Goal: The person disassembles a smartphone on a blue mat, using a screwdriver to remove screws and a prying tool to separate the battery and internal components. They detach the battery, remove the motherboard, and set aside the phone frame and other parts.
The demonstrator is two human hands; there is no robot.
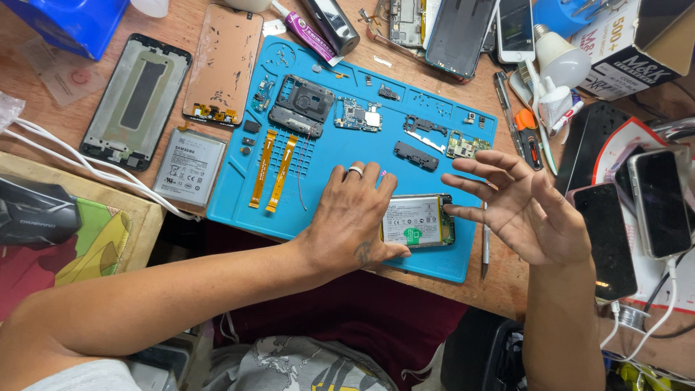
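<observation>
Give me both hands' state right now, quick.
Left hand: open, palm down, pressing on the opened phone on the blue mat.
Right hand: open, fingers spread, holding nothing.

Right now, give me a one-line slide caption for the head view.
Left hand presses an opened phone with white battery on a blue silicone repair mat; right hand hovers open beside it.

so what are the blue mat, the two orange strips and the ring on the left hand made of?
Blue mat: probably silicone or rubber, matte, with moulded compartments. Orange strips: thin flexible film, likely plastic, flat and glossy. Ring on the left hand: looks like metal, silvery and shiny.
</observation>
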